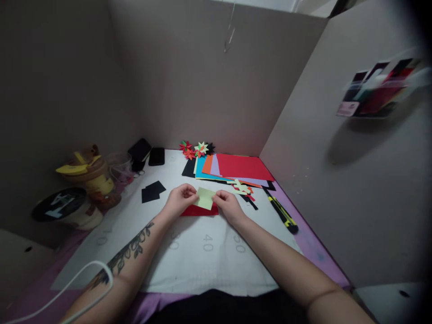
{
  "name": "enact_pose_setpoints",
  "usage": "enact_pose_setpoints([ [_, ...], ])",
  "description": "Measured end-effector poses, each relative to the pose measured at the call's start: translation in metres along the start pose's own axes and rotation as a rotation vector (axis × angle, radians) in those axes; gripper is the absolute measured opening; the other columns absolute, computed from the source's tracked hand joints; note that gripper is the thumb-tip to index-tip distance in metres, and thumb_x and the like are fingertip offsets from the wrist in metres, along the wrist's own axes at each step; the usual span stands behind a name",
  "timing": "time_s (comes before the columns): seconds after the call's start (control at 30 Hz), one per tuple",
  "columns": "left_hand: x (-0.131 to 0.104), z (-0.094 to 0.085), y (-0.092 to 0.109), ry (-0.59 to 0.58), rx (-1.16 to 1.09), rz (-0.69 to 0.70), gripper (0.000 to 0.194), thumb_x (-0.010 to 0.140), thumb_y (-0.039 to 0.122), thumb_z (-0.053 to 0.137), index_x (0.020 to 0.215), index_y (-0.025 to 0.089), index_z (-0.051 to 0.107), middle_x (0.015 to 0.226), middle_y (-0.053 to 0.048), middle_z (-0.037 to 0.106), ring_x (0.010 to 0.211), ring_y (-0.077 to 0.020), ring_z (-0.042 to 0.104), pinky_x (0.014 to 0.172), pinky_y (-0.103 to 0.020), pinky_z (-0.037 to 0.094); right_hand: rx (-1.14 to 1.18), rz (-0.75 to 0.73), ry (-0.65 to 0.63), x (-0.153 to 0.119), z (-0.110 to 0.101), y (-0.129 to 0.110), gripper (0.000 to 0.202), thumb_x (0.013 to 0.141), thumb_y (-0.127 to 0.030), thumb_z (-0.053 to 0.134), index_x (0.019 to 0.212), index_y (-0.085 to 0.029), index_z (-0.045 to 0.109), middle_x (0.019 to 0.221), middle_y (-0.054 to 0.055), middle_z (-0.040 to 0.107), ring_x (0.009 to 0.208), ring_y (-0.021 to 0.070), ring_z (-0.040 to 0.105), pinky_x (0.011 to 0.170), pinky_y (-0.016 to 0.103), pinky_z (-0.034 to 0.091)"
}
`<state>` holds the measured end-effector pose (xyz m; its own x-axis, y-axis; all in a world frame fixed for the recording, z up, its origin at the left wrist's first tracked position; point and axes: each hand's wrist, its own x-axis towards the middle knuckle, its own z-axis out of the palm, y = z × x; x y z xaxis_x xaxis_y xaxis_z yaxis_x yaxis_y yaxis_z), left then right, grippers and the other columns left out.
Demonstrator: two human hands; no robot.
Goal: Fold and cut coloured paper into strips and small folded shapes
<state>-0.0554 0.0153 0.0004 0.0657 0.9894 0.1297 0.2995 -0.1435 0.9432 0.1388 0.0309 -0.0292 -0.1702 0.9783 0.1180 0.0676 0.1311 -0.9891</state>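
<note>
A small pale green paper square [204,199] is held up between both hands, slightly tilted. My left hand [182,198] pinches its left edge between thumb and fingers. On the other side, my right hand [228,204] grips the right edge in the same way. Beneath the square, red paper [199,211] lies on the white mat, partly hidden by the green paper and my hands. Two overlapping black paper squares [152,192] rest to the left of my left hand. Beyond my right hand are loose cut strips [241,186] in pale green, red, orange and black.
Coloured sheets [243,167] are stacked at the back, with folded paper stars [201,149] behind them. A yellow-black cutter [283,216] lies at right. Containers [79,209], a clear cup [120,165] and a black wallet-like item [156,156] stand or lie at left. A white cable crosses my left forearm.
</note>
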Motion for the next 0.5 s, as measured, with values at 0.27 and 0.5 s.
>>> enact_pose_setpoints([
  [0.27,0.004,-0.031,-0.016,-0.266,0.619,0.129,0.023,0.075,0.020,0.050,0.085,0.021,0.071,0.087,-0.004,0.070,0.079,-0.0192,0.062,0.073,-0.027,0.045,-0.682,-0.078,-0.020,0.013,-0.011,0.012,0.013,0.066,-0.023,0.057,0.055,-0.018,0.056,0.078,0.003,0.057,0.081,0.0180,0.050,0.075,0.028,0.039],
  [0.5,0.000,-0.031,-0.011,-0.466,0.639,0.234,0.032,0.073,0.014,0.048,0.090,0.024,0.073,0.092,-0.004,0.068,0.080,-0.0188,0.060,0.074,-0.025,0.043,-0.831,-0.126,-0.034,0.015,-0.010,0.023,0.013,0.071,-0.021,0.056,0.059,-0.018,0.061,0.084,0.005,0.058,0.085,0.0187,0.049,0.079,0.030,0.037],
])
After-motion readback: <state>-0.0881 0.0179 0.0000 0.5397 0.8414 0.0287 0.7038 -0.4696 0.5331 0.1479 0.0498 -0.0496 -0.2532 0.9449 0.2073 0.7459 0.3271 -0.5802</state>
